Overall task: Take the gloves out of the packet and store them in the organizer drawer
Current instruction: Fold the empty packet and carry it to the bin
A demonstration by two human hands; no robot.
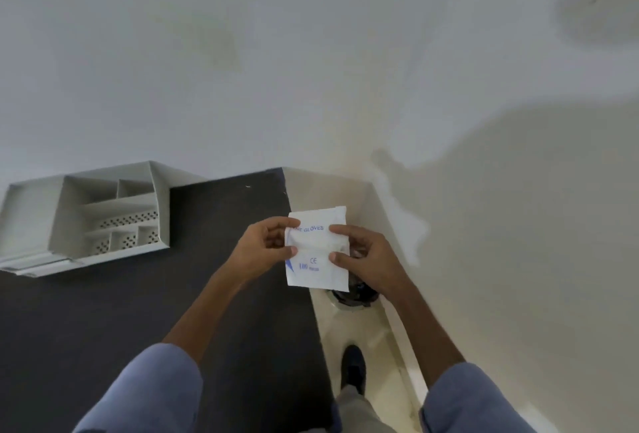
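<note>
— Two hands on the packet (316, 252)?
— Yes. The left hand (264, 249) pinches its left edge, the right hand (363, 256) its right edge, holding it in the air over the table's right edge.
— And the surface?
— A dark table (173, 294), its far side against a plain white wall (311, 52). The white organizer (103, 221) sits at the far left, drawer compartments open upward.
— To the right?
— Pale floor (359, 325), a dark shoe (353, 368) near, something dark under the packet I cannot make out.
</note>
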